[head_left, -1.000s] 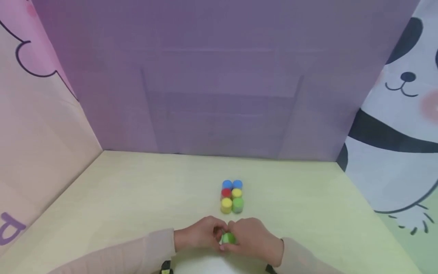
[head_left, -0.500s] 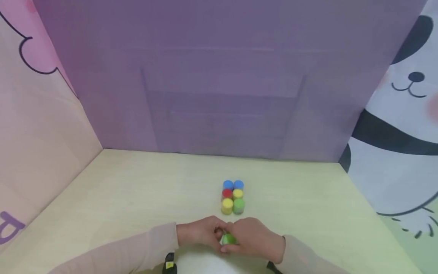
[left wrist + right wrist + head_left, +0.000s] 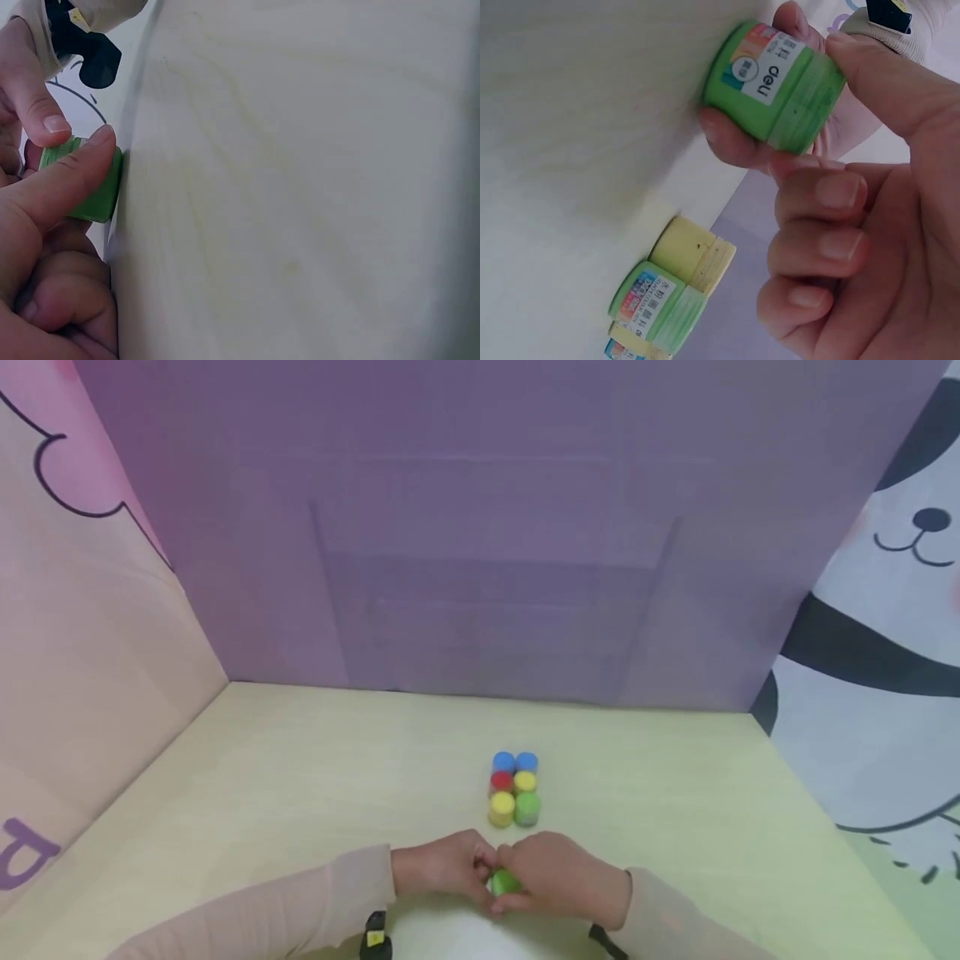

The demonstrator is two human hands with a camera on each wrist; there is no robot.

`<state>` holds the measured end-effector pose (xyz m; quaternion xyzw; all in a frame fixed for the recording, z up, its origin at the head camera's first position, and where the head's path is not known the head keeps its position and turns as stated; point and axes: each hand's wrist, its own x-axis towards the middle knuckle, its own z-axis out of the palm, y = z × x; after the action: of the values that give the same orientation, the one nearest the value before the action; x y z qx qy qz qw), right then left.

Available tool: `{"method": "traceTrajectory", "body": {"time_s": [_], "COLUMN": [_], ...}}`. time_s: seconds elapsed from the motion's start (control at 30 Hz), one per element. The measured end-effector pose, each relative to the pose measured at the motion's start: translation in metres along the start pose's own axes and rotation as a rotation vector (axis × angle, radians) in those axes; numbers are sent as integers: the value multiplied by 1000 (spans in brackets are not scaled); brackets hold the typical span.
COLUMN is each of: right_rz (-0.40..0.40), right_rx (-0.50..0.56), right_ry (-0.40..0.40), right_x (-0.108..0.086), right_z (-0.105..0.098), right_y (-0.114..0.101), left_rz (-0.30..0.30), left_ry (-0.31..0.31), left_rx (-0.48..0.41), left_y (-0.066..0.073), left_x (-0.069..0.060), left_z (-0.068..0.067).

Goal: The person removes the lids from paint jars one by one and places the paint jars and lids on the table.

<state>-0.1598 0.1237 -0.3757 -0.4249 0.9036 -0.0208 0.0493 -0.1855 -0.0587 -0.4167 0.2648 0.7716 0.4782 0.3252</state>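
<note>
Near the front of the table, both hands meet around a small green paint jar [image 3: 506, 883]. In the right wrist view the jar [image 3: 754, 79] is tilted by the camera angle, with a "deli" label and a translucent green lid [image 3: 808, 101]. My left hand [image 3: 448, 865] grips its body between thumb and fingers. My right hand [image 3: 564, 877] pinches the lid end with thumb and forefinger, its other fingers curled in. In the left wrist view, the left thumb covers part of the jar [image 3: 101, 196]. Whether the lid is loose cannot be seen.
Beyond the hands several closed jars stand in two touching columns: two blue [image 3: 515, 762], one red [image 3: 501, 782], two yellow [image 3: 502, 810] and one green [image 3: 528, 810]. A purple panel [image 3: 480, 568] closes off the table's [image 3: 315, 777] back, with printed panels at both sides.
Both hands keep hold of the green jar, with only a slight shift of the right hand on it. The head view has drifted a little, shifting the scene slightly.
</note>
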Motion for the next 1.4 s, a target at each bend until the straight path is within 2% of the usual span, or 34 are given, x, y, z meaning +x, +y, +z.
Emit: {"method": "traceTrajectory", "body": {"time_s": [0.4, 0.67, 0.9, 1.0, 1.13, 1.27, 1.4], "right_rz": [-68, -53, -37, -31, -5, 16, 91], "right_rx": [-55, -78, -134, -139, -80, 6, 23], "right_ry": [-36, -117, -150, -157, -129, -49, -2], "right_x": [1, 4, 6, 6, 3, -3, -5], "right_z": [-10, -19, -28, -29, -26, -18, -11], "right_y": [2, 0, -5, -5, -3, -3, -9], "left_rz": [20, 26, 67, 67, 56, 34, 38], "left_ry": [6, -1, -55, -54, -27, -11, -4], "left_rx": [-30, -25, -85, -97, -75, -25, 10], "left_y": [1, 2, 2, 2, 2, -1, -4], "left_x": [0, 2, 5, 6, 7, 6, 4], "left_z": [2, -1, -5, -6, -5, -2, 0]}}
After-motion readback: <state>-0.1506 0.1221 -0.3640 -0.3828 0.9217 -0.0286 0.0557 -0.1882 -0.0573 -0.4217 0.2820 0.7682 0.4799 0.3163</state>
